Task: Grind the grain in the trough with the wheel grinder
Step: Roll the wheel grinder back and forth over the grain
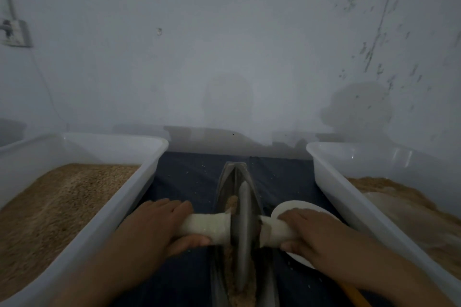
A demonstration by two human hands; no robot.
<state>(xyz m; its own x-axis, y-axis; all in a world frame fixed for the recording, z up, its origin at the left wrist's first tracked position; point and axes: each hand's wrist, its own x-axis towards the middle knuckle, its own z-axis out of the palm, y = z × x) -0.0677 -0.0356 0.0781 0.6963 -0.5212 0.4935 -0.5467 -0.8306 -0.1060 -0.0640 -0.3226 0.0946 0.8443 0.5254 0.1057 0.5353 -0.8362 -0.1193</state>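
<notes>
Both hands wrap the white axle handles, left hand (159,225) and right hand (309,234) either side, fingers curled round them, so the wheel grinder (241,227) stands upright in the narrow trough (224,182), bearing evenly on the grain (230,266).

You're in a grain-processing workroom | white tubs (82,154) of grain left and right | stained bare wall (224,45) far

Two bare forearms enter from the lower edge. The left hand (159,224) and the right hand (311,234) carry no gloves, rings or watch. No sleeve reaches the visible part of either forearm.
</notes>
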